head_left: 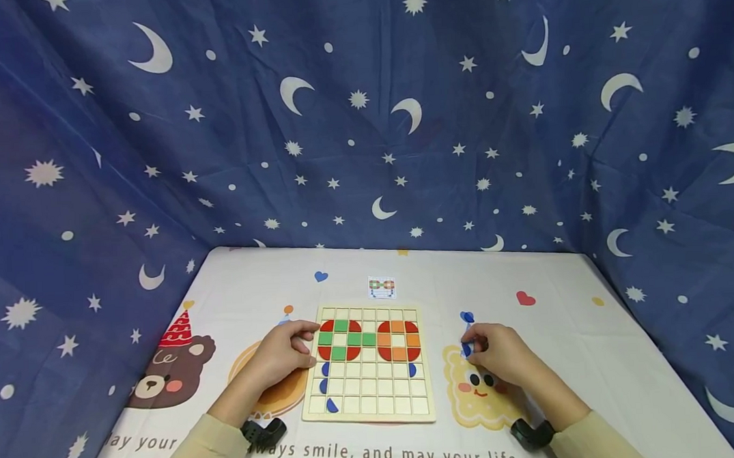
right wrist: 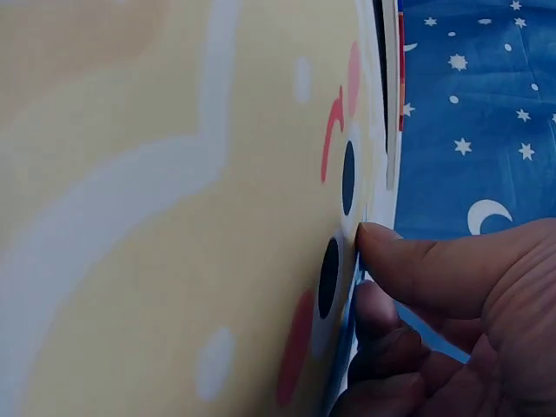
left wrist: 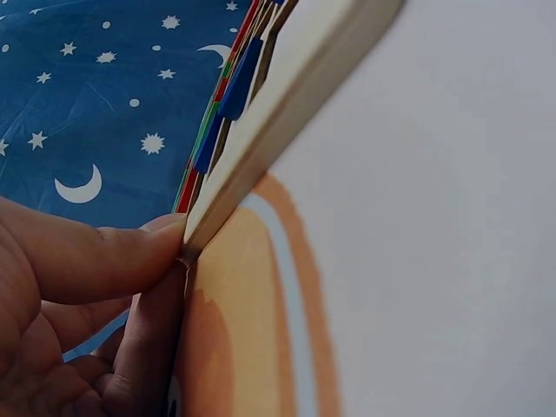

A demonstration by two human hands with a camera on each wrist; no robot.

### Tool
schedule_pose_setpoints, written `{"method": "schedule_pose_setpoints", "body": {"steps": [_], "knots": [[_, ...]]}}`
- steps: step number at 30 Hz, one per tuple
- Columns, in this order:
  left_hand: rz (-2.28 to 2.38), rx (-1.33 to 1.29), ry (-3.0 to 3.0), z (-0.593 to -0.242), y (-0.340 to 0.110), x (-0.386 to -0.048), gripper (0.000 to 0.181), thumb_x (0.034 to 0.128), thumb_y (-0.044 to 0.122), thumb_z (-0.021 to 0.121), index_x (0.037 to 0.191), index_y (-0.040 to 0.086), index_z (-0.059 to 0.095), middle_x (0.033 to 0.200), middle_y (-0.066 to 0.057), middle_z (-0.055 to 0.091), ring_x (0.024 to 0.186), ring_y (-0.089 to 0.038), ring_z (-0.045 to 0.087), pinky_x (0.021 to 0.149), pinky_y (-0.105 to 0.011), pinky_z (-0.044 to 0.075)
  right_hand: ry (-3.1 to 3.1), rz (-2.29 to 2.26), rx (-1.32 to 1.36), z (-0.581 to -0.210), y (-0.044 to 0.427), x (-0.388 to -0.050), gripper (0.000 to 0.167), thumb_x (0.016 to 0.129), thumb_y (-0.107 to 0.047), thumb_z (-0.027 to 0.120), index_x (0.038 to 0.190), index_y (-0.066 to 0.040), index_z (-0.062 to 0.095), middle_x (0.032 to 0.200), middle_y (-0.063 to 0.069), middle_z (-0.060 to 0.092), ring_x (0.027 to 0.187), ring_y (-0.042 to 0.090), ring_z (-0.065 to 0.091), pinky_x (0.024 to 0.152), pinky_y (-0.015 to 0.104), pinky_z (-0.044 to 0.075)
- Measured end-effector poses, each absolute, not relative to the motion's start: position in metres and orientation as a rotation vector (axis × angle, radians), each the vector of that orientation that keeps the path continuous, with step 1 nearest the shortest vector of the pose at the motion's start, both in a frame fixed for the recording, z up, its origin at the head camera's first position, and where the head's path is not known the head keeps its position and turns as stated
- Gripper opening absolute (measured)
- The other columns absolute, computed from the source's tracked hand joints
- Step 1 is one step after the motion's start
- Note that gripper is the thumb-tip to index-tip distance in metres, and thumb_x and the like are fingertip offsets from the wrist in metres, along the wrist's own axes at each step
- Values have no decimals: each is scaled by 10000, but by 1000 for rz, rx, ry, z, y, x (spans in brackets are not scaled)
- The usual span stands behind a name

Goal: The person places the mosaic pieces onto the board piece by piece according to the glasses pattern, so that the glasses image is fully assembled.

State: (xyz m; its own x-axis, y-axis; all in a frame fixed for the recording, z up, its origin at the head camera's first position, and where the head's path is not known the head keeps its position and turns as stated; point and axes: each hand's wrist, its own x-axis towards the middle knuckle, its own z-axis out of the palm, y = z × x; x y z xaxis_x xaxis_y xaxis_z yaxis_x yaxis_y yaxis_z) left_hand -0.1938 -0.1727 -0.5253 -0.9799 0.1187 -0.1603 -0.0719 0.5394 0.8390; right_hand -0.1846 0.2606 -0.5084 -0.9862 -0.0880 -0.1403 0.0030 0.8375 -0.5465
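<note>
A square wooden grid board (head_left: 370, 420) lies on the table, carrying red, green and orange pieces in two rounded rings. Blue half-round pieces (head_left: 332, 405) sit in cells below, several in all. My left hand (head_left: 281, 356) grips the board's left edge, its thumb (left wrist: 130, 261) against the wooden side in the left wrist view. Right of the board, my right hand (head_left: 501, 351) is down at the tabletop, thumb and forefinger bent around a small blue piece (head_left: 467, 349). In the right wrist view the fingers mostly hide that piece.
A small pattern card (head_left: 382, 288) lies beyond the board, showing a similar coloured design. The white tablecloth (head_left: 556, 344) has printed cartoon figures, hearts and lettering. A blue curtain (head_left: 362, 120) with moons and stars rises behind and at both sides.
</note>
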Motion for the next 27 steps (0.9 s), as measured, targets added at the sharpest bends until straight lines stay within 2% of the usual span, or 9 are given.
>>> {"method": "schedule_pose_setpoints", "body": {"steps": [12, 18, 27], "knots": [[1426, 34, 2572, -524, -173, -193, 598, 800, -22, 866, 1367, 97, 716, 1111, -55, 663, 854, -174, 600, 799, -305, 505, 2809, -918, -79, -510, 234, -173, 220, 865, -49, 875, 980, -176, 736, 799, -7, 588, 724, 144, 568, 600, 251, 462], [1427, 39, 2573, -524, -174, -193, 597, 801, -26, 862, 1367, 93, 715, 1112, -58, 664, 853, -176, 601, 795, -301, 506, 2779, -976, -214, -508, 210, -157, 248, 835, -81, 909, 920, -217, 719, 758, -54, 570, 697, 98, 543, 637, 238, 423], [1412, 43, 2582, -524, -174, -193, 596, 803, -26, 865, 1366, 98, 716, 1113, -50, 663, 854, -172, 600, 792, -291, 504, 2749, -959, -358, -509, 184, -140, 254, 828, -157, 922, 920, -265, 712, 732, -106, 564, 697, 65, 532, 654, 234, 414]]}}
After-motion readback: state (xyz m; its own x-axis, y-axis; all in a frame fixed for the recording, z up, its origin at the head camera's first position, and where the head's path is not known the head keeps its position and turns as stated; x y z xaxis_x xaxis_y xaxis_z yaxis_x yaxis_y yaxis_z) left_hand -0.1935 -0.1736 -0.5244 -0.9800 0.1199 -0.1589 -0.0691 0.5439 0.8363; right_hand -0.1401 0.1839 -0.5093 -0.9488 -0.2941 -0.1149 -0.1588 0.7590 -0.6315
